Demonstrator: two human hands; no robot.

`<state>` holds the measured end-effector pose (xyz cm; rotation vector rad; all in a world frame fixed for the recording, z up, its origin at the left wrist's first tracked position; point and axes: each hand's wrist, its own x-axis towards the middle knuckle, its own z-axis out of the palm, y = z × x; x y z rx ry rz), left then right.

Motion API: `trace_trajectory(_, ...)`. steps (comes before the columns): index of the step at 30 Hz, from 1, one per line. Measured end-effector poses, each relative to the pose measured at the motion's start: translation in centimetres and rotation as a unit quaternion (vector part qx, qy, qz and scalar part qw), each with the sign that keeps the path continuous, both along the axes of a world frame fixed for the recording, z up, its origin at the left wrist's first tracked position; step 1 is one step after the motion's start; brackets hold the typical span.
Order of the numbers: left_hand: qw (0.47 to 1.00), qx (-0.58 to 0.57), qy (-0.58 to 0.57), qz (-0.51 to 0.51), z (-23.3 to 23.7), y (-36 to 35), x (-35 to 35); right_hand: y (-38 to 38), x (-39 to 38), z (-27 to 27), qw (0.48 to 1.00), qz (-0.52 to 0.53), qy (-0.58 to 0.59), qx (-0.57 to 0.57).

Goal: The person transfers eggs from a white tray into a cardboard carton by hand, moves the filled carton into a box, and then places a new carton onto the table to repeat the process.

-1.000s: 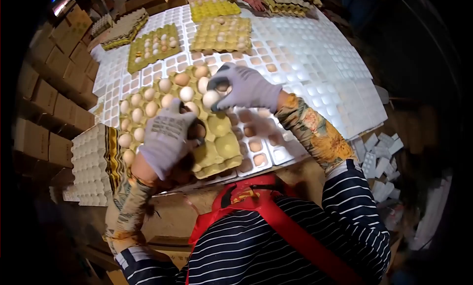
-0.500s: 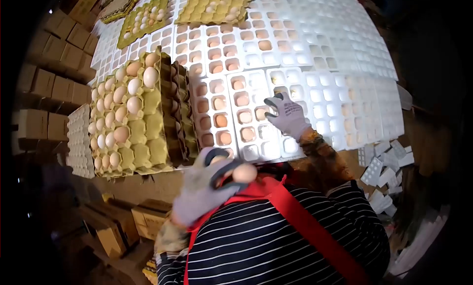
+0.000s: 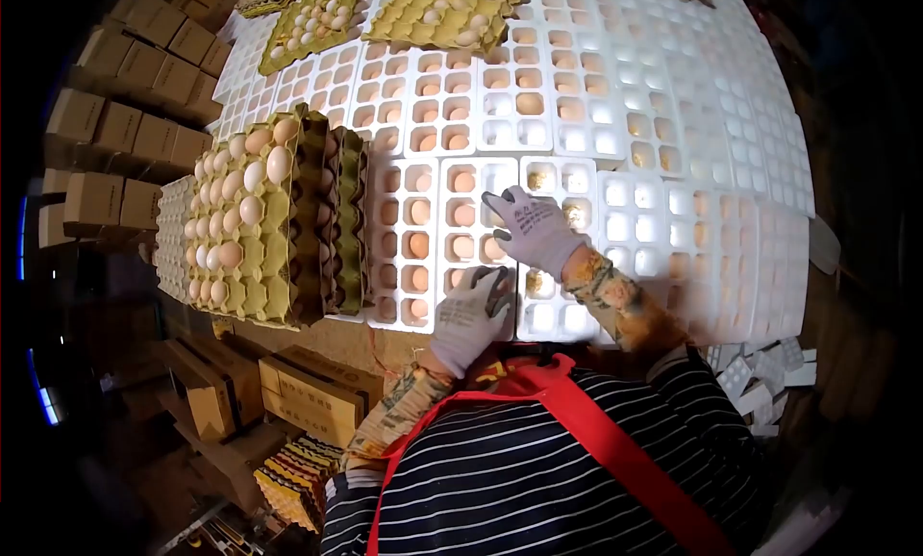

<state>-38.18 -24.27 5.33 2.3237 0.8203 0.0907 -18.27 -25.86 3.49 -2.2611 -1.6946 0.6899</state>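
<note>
One egg (image 3: 493, 249) lies between the left hand (image 3: 468, 320) and right hand (image 3: 540, 234), their fingers' grip unclear.

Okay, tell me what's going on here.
A person has both gloved hands at a white tray with eggs in it: left hand at the near end, right hand by the right edge. Whether either grips an egg is hidden. To the left, a stacked yellow tray is partly filled with eggs.

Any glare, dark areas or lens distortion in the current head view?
Head view: glare bleaches the white foam egg trays toward the right; the stacked brown cardboard boxes at left sit in dim light; wide-angle distortion bows the scene inside black corners.
</note>
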Motion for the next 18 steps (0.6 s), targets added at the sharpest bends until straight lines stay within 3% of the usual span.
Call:
trace_trajectory(1, 1.000, 0.001, 0.002, 0.005, -0.5, -0.7, -0.7, 0.7, 0.5, -0.2, 1.000, 0.011, -0.002, -0.006)
trace_trajectory(3, 0.989, 0.028, -0.144, 0.013, -2.9, -1.3, -1.6, 1.8, 1.5, 0.0, 0.997, -0.034, -0.029, 0.060)
trace_trajectory(5, 0.973, 0.159, -0.118, -0.116, -5.8, -2.1, -1.8, 4.4, 1.3, -0.5, 0.997, -0.020, -0.039, 0.063)
trace_trajectory(7, 0.970, 0.190, -0.092, -0.123, -6.9, -2.6, -1.4, 7.4, 0.6, -2.0, 0.975, 0.005, -0.221, 0.017)
trace_trajectory(8, 0.970, 0.201, -0.067, -0.120, -6.5, -2.7, -1.6, 8.5, 0.6, -2.9, 0.968, 0.014, -0.251, -0.007)
trace_trajectory(11, 0.985, 0.132, -0.090, -0.058, -4.2, -2.3, -3.0, 8.8, 2.6, -1.2, 0.979, 0.037, -0.195, 0.038)
trace_trajectory(12, 0.983, 0.141, -0.116, -0.026, -2.7, -1.5, -4.1, 9.0, 6.1, -1.0, 0.982, -0.067, -0.136, 0.116)
trace_trajectory(13, 0.981, 0.142, -0.134, 0.008, -1.2, -1.3, -5.9, 9.0, 8.0, -1.6, 0.965, -0.137, -0.183, 0.127)
trace_trajectory(14, 0.979, 0.147, -0.133, 0.035, -0.4, -1.1, -7.2, 8.4, 9.9, -1.8, 0.951, -0.136, -0.245, 0.130)
trace_trajectory(18, 0.959, 0.213, -0.146, 0.117, 2.7, -0.4, -11.2, 10.8, 12.8, -4.2, 0.957, 0.043, -0.285, 0.015)
